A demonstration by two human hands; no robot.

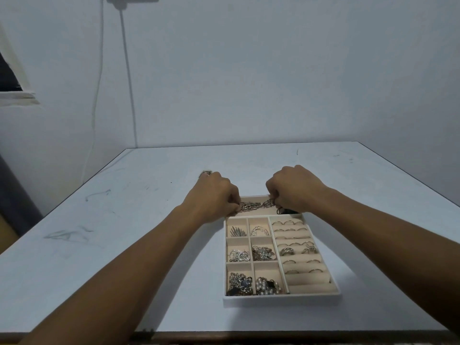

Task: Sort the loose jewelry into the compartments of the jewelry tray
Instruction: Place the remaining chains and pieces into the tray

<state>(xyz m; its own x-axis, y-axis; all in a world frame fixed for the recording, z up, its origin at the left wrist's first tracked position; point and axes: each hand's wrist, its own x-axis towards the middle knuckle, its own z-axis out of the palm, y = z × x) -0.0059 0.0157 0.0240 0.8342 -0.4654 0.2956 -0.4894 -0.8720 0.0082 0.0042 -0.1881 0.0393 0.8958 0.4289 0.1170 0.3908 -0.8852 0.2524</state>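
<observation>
White bench [124, 220] is carrying the tray [281, 300] — I'm watching left hand [214, 195] and right hand [295, 189], each grip pinching the chain [251, 206] over the tray's far long compartment.

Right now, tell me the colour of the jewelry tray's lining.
Pale beige; the jewelry tray has a white outer rim. Only the head view shows it.

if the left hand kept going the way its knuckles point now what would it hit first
Probably the small loose jewelry piece lying on the table just past the left hand; beyond it the tabletop looks bare, though depth is hard to judge.
</observation>
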